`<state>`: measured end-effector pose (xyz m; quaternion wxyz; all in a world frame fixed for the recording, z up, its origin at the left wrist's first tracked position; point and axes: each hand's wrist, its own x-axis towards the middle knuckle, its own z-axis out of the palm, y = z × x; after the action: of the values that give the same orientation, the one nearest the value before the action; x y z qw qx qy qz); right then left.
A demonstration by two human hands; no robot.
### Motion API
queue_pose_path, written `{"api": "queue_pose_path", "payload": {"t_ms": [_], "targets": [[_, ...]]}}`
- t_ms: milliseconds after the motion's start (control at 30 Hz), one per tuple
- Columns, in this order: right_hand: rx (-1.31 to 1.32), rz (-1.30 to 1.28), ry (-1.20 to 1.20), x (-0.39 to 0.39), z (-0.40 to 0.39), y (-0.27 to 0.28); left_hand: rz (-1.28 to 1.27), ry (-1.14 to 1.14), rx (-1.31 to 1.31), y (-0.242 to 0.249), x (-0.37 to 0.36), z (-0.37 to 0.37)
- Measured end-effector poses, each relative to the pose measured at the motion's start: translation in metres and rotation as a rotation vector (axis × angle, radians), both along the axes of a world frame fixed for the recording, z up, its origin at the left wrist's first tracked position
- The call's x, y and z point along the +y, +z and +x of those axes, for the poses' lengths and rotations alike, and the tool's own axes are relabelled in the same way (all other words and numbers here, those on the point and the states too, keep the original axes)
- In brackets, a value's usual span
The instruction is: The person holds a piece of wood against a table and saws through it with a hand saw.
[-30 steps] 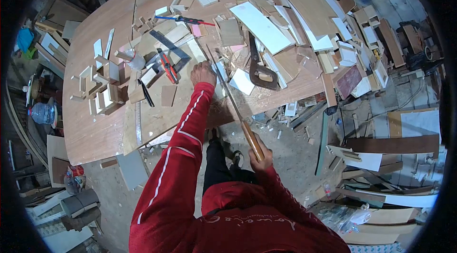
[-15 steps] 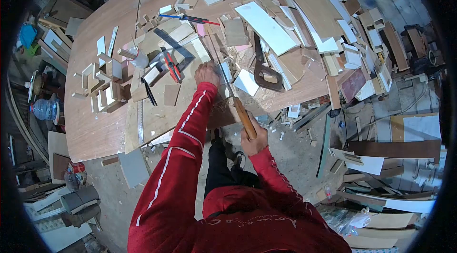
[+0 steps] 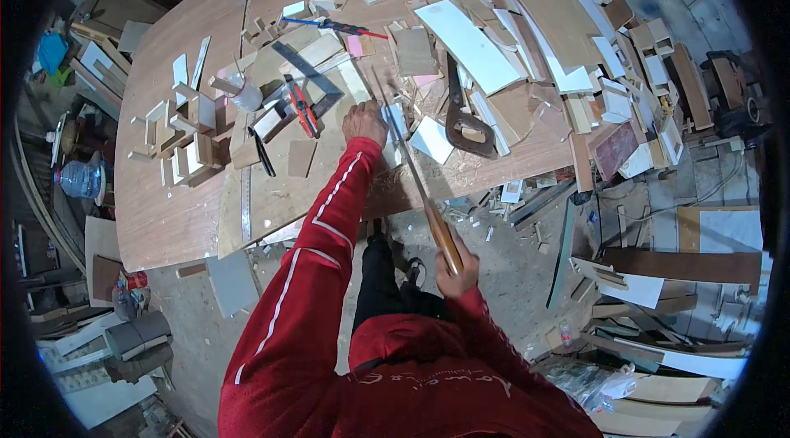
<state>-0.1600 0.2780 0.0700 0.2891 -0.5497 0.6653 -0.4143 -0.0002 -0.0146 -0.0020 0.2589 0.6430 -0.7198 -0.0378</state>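
Observation:
My right hand [image 3: 457, 275] is closed round the wooden handle of a long thin saw [image 3: 418, 179], below the table's front edge. Its narrow blade slants up and left, passing just right of my left hand [image 3: 363, 123]. That left hand presses down on a pale wood strip [image 3: 354, 82] at the board's edge; its fingers are bent, and their tips are hard to see. A small white piece [image 3: 395, 121] lies beside the blade. Left of my left hand are a red and black clamp [image 3: 302, 109] and a dark metal square [image 3: 303, 72].
A handsaw [image 3: 469, 133] lies to the right, near a long white board [image 3: 471, 47] and heaped offcuts. Small wooden frames [image 3: 193, 154] and a jar [image 3: 245, 95] stand at the left. A blue and red clamp [image 3: 336, 26] lies farther back.
My right hand has pulled the saw back toward my body and slightly right, so its handle is lower. My left hand keeps its place on the wood; the whole view has shifted slightly.

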Motion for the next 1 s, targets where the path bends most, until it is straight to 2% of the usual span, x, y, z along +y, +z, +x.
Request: {"api": "queue_pose_path", "payload": {"t_ms": [67, 133, 200, 233, 333, 433, 533, 600, 667, 700, 733, 800, 833, 933, 967, 1000], "targets": [[0.021, -0.08, 0.005, -0.04, 0.014, -0.012, 0.016, -0.014, -0.038, -0.002, 0.002, 0.002], [0.044, -0.178, 0.006, -0.055, 0.019, -0.017, -0.027, 0.039, 0.054, 0.0, -0.001, 0.002], [-0.001, -0.075, -0.02, -0.05, 0.015, -0.018, -0.041, 0.039, 0.043, -0.002, 0.003, -0.002], [0.007, -0.159, -0.017, -0.049, 0.012, -0.024, -0.036, 0.046, 0.03, -0.001, 0.001, -0.004], [0.034, -0.068, 0.026, -0.021, 0.004, -0.016, -0.019, 0.071, 0.031, 0.001, -0.003, -0.003], [-0.011, -0.107, 0.026, 0.023, -0.007, 0.0, -0.037, 0.071, 0.021, 0.0, -0.002, -0.003], [-0.05, 0.037, 0.009, 0.022, -0.005, 0.025, -0.042, 0.085, -0.012, -0.001, -0.001, -0.003], [-0.051, 0.019, 0.007, 0.017, -0.006, 0.01, -0.033, 0.092, 0.011, 0.0, -0.001, -0.002], [-0.037, -0.003, -0.134, -0.002, -0.002, 0.003, -0.068, 0.095, 0.038, -0.001, -0.005, 0.001], [-0.18, -0.065, -0.159, -0.008, -0.006, -0.002, -0.094, 0.09, 0.062, -0.003, -0.003, 0.002], [-0.18, -0.063, -0.161, -0.003, -0.013, -0.005, -0.092, 0.088, 0.062, -0.004, -0.002, 0.002], [-0.213, -0.003, 0.014, 0.003, -0.026, -0.006, -0.054, 0.11, 0.011, 0.0, -0.005, -0.001], [-0.001, -0.142, 0.06, 0.003, -0.024, -0.005, -0.089, 0.126, 0.015, 0.001, -0.003, -0.004], [0.088, -0.214, 0.056, 0.012, -0.016, -0.005, -0.04, 0.116, -0.008, -0.001, -0.007, -0.001], [-0.04, 0.024, 0.053, 0.027, -0.017, 0.005, -0.027, 0.129, -0.012, -0.001, -0.007, -0.002], [-0.038, 0.03, 0.055, 0.036, -0.017, 0.005, -0.022, 0.132, -0.01, -0.002, -0.005, -0.002]]}}
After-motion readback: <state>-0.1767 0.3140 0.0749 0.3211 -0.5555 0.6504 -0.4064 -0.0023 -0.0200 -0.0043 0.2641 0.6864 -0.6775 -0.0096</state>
